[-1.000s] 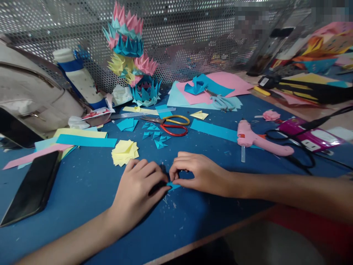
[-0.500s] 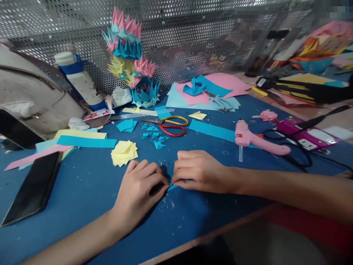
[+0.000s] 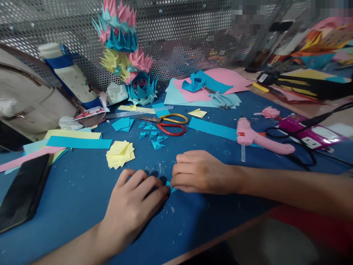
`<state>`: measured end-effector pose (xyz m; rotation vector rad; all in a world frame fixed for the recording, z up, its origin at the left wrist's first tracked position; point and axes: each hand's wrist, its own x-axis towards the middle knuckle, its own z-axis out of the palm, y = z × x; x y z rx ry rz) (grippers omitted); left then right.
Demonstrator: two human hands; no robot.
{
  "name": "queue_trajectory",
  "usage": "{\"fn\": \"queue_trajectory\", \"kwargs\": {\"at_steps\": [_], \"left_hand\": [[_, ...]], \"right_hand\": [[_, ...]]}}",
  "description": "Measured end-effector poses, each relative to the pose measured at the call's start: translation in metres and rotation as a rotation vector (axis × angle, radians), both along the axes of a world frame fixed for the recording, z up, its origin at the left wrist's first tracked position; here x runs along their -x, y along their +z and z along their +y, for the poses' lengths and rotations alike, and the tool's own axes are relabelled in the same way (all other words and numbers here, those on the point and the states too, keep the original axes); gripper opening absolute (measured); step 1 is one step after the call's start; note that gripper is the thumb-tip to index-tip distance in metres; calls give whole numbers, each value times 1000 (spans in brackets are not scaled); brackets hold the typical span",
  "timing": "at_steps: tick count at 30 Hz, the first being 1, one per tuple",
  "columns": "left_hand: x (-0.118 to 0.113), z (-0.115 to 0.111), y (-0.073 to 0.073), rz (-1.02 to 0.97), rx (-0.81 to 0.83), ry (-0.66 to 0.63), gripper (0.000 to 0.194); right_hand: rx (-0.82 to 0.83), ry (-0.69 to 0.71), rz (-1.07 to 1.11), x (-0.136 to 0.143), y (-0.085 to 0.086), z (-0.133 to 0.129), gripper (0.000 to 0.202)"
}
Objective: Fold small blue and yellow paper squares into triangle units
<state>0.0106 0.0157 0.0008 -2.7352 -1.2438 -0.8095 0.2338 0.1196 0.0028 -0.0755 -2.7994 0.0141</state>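
Paper (image 3: 169,184) between left grip (image 3: 135,202) and right (image 3: 200,171)

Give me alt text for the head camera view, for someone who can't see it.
A person's left hand and right hand are close together at a small piece of blue paper on a blue table. Beyond them lie small folded blue pieces, scissors and a pink glue gun, with a spiky paper tower behind.

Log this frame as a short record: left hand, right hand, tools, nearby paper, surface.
Left hand: fingers at the small blue paper piece; grip unclear
Right hand: fingers curled at the same piece, partly hiding it
Tools: red-and-yellow-handled scissors; pink glue gun
Nearby paper: folded blue pieces beyond the hands; yellow stack
Surface: blue tabletop
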Motion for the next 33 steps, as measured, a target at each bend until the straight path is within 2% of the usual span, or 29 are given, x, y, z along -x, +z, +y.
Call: {"fn": "queue_trajectory", "kwargs": {"at_steps": [2,5,11,24,33], "left_hand": [[2,0,-1,-15,13,13,19],[3,-1,-1,13,-7,-7,28],[3,-5,3,102,-77,-16,35],[7,-1,-1,23,14,9,24],[8,-1,-2,30,-1,-6,24]], "right_hand": [[4,-15,22,2,-1,-3,25],[16,-35,54,5,-2,-7,26],[138,-29,23,7,-6,-6,21],[-74,101,56,9,0,-1,32],[-89,109,19,11,4,-1,32]]}}
